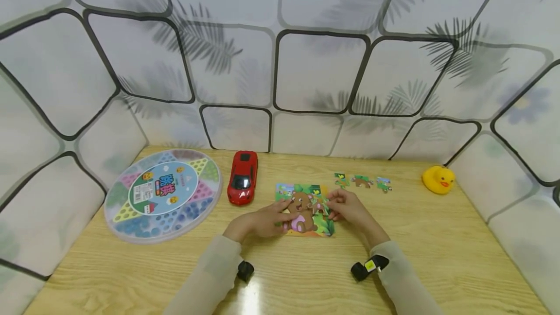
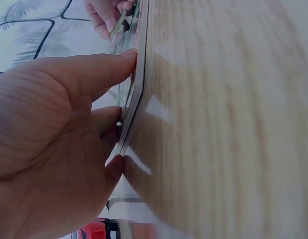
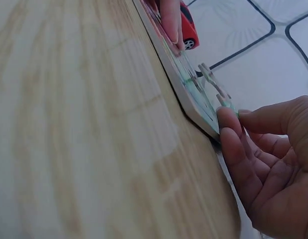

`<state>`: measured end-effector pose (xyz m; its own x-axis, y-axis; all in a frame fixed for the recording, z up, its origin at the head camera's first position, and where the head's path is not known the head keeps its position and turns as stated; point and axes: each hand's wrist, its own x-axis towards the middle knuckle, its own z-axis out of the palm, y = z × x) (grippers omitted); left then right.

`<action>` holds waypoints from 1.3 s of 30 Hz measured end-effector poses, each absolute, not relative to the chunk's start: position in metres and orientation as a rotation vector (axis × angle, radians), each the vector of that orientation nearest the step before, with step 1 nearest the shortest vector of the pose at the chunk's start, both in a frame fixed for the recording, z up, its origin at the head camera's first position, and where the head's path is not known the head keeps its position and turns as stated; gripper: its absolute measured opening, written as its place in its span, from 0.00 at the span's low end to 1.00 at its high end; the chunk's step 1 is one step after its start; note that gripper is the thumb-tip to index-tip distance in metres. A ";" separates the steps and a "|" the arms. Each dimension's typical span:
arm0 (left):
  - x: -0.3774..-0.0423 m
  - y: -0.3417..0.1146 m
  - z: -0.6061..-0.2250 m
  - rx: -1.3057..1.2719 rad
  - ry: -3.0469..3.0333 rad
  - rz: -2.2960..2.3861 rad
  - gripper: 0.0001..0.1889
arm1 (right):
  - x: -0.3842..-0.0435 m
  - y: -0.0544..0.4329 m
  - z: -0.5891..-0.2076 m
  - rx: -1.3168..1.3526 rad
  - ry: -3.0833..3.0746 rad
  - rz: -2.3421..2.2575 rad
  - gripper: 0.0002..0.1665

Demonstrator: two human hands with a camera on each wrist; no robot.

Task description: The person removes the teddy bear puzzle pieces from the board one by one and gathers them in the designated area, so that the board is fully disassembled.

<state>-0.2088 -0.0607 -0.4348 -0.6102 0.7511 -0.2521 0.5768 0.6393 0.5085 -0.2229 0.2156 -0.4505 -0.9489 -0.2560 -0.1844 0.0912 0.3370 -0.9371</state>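
Observation:
A jigsaw puzzle board (image 1: 324,228) with a brown bear picture lies flat on the wooden table. My left hand (image 1: 268,220) rests on its left part, fingers stretched over the bear; in the left wrist view the thumb and fingertips (image 2: 125,59) touch the board near its edge. My right hand (image 1: 349,206) is at the board's right side. Between thumb and fingers it pinches a puzzle piece (image 1: 319,205), which the right wrist view shows tilted up above the board. Three loose puzzle pieces, among them a brown one (image 1: 362,181), lie behind the right hand.
Left of the board stands a red toy car (image 1: 242,179). Farther left lies a round Chinese checkers box (image 1: 207,210). A yellow rubber duck (image 1: 438,179) sits at the far right. Patterned fabric walls (image 1: 321,72) enclose the table's back and sides.

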 end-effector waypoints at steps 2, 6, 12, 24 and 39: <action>-0.209 -0.061 -0.435 1.036 2.413 0.533 0.26 | -0.223 0.217 -0.451 -0.147 2.287 -1.668 0.17; -0.209 -0.061 -0.435 1.014 2.415 0.535 0.26 | -0.223 0.221 -0.454 -0.163 2.242 -1.702 0.17; -0.208 -0.061 -0.437 0.979 2.411 0.553 0.26 | -0.224 0.227 -0.458 -0.187 2.202 -1.757 0.17; -0.210 -0.063 -0.441 1.009 2.416 0.547 0.27 | -0.222 0.252 -0.455 -0.143 2.204 -1.821 0.18; -0.208 -0.063 -0.435 1.007 2.413 0.568 0.26 | -0.216 0.317 -0.457 0.141 2.050 -2.260 0.05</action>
